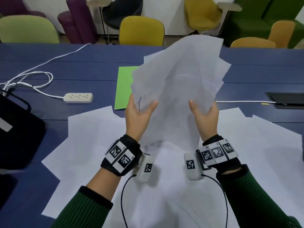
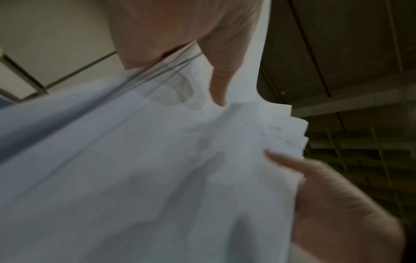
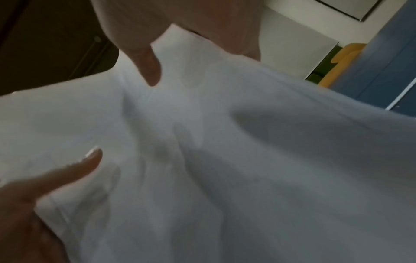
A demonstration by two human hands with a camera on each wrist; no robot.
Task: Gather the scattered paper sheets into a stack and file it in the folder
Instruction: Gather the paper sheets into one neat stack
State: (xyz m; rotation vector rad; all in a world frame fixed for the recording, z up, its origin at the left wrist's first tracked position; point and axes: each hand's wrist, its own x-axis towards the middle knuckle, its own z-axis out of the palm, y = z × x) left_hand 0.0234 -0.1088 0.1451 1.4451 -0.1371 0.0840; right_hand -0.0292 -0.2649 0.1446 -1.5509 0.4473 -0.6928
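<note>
While the head view gives me both hands raised over the desk (image 1: 92, 51), I note the left hand (image 1: 137, 116) and right hand (image 1: 204, 116) each pinching the uneven paper stack (image 1: 177, 76), thumbs in front. Loose sheets (image 1: 92, 132) lie below; the green folder (image 1: 123, 86) sits behind. Only the left wrist view shows staggered sheet edges (image 2: 297, 131); both wrist views show thumbs on paper.

We see the head view evenly bright, soft shadows under the raised sheets (image 1: 177, 83), which are motion-blurred; the desk (image 1: 82, 71) edges bow toward the frame's sides. Both wrist views are dim, grainy and smeared, with grey folds of shadow across the paper.
</note>
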